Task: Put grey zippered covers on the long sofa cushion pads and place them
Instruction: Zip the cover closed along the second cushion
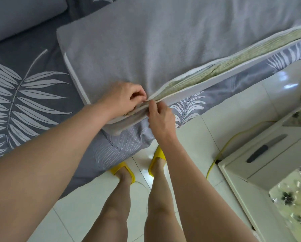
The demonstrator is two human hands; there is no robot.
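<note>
My left grip (pixel 123 100) and right grip (pixel 161 117) are pinching the grey cover (pixel 146 49) — at the front edge of the sofa (pixel 216 95).

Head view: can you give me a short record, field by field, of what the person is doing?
activity: working at the open seam of the grey cover
left hand: pinches the opening's upper edge
right hand: pinches the lower edge
cushion pad: greenish, showing through the gap
support: leaf-patterned sofa
floor: yellow slippers, yellow cable
</note>
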